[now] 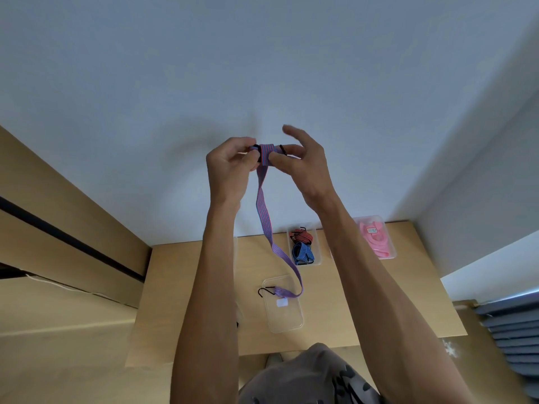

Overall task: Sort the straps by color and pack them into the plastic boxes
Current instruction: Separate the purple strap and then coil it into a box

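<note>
Both hands' grips — left hand point(230, 163), right hand point(303, 161) — pinch the wound strap point(264, 199), tail hanging straight down.

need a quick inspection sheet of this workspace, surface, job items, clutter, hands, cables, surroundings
surface: light wooden table set against a pale wall.
job's things: purple striped strap partly rolled up, its tail hanging down to a black hook over the empty clear box; rolled red strap and rolled blue strap together in a second box; pink items in a third box, too blurred to name.
clutter: nothing seen.
grips: left hand pinches the roll; right hand holds its other side, upper fingers spread.
cables: thin white cord at far left.
surroundings: wooden panels left, grey slatted thing lower right.
</note>
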